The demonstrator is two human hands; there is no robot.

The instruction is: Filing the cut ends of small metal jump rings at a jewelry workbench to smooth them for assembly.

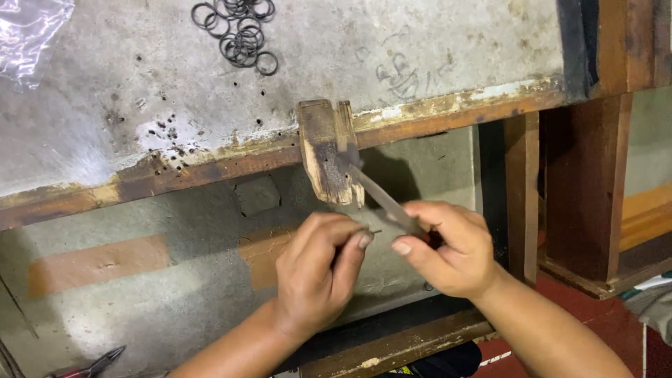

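Left hand [316, 273] pinched shut on a tiny metal piece [373, 232], held steady just below the worn wooden peg [329, 150] jutting from the worktop [392, 63] edge. Right hand [448, 248] clenched around a flat file [383, 198], angled up against the peg (probably for bracing). Dark metal rings [239, 31] heaped farther back; red-handled pliers [94, 365] lying lower left.

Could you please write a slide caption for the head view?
Right hand holds a flat file against a wooden bench peg; left hand pinches a small piece.
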